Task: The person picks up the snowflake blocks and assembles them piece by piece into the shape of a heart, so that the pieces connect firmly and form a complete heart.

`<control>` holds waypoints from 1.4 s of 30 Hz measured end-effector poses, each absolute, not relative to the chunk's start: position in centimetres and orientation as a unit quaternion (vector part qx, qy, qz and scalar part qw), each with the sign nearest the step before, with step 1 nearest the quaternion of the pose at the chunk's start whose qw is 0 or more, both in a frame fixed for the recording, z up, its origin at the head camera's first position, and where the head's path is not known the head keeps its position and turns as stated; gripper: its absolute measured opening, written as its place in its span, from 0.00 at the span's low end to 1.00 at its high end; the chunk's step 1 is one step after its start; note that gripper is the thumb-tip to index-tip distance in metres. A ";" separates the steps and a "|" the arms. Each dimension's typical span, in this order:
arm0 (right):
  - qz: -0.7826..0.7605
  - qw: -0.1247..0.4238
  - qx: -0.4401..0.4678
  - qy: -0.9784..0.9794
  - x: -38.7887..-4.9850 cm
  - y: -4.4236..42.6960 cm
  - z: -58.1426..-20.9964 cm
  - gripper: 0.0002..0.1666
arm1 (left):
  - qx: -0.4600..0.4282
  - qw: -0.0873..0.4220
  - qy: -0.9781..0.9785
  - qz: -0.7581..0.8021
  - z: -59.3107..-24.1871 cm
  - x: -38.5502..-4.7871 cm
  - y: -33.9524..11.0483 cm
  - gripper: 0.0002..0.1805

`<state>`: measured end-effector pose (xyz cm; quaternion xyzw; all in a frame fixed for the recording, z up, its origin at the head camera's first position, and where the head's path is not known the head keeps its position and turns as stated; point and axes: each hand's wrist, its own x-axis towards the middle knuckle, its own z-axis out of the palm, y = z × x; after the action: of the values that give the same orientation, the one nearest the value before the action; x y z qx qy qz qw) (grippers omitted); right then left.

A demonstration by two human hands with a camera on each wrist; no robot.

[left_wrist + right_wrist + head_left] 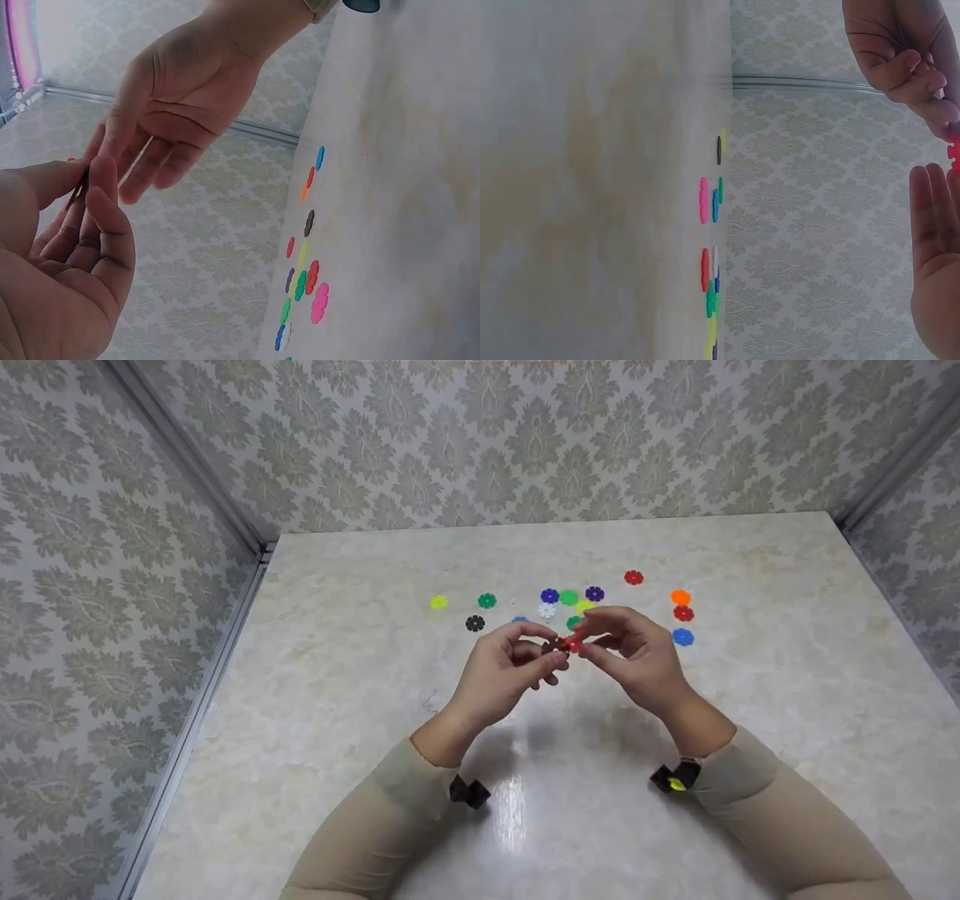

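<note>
In the head view, my left hand (499, 671) pinches a dark brown or black notched plastic disc (553, 645) between thumb and fingers. My right hand (637, 660) holds a red notched disc (574, 646) by thumb and fingertips. These two discs meet at their edges above the table; whether they are slotted together I cannot tell. In the left wrist view the dark disc (79, 184) shows edge-on in the left fingers. The right wrist view catches the red disc (954, 151) at its border, between both hands.
Loose discs lie on the marbled table (337, 660) beyond the hands, among them a black disc (475, 623), a yellow disc (438, 602) and a blue disc (682, 637). A pink disc (320, 303) lies there too, hidden in the head view. Patterned walls (487, 450) enclose the table.
</note>
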<state>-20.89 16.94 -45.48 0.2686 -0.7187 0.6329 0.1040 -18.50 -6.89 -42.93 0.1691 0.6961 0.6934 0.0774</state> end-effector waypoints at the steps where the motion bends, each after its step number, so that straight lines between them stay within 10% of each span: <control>1: 0.628 0.098 0.250 -0.730 -21.2 16.7 -45.7 0.23 | 0.166 0.069 0.702 0.689 -43.0 -18.5 -7.0 0.13; 27: 0.251 -0.080 0.272 -0.926 -25.7 14.4 -49.4 0.13 | 0.158 0.022 0.730 0.665 -43.0 -19.0 -7.2 0.15; 42: 0.552 -0.030 0.210 -0.807 -25.3 14.9 -47.7 0.08 | 0.153 0.021 0.705 0.692 -43.0 -18.9 -7.2 0.14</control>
<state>-25.30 14.88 -47.75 0.2102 -0.8066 0.5517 -0.0295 -18.92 -7.24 -42.97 0.1529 0.7049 0.6923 0.0213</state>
